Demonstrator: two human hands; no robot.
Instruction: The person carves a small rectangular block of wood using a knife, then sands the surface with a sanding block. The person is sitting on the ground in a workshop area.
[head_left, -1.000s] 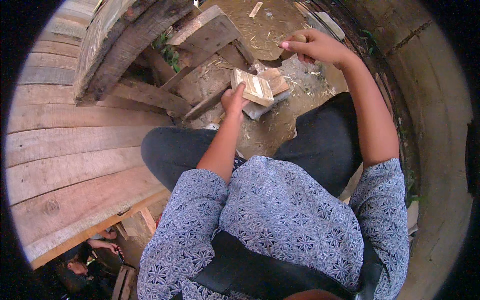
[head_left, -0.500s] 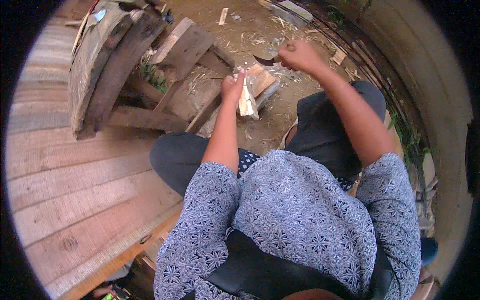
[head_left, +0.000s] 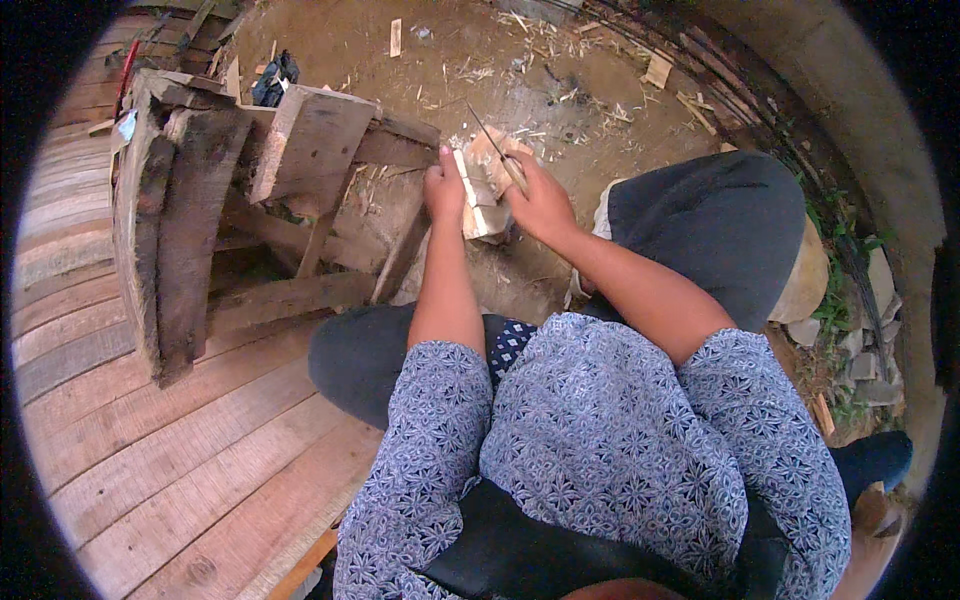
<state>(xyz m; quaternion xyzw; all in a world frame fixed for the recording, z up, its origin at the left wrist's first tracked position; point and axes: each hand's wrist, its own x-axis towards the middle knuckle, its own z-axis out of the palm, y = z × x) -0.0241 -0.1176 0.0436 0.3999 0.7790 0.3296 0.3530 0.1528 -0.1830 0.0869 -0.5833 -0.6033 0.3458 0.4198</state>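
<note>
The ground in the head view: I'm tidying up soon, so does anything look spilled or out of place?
Yes. Pale wood chips lie strewn over the ground beyond the right hand, scattered rather than piled. A crumpled, dark, bag-like thing also looks out of place, like litter near the weathered wooden frame.

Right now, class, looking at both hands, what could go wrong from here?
The left hand grips the pale wood piece near the knife in the right hand, so a slip might cut that left hand. Both hands are bare, so splinters could catch the skin.
</note>
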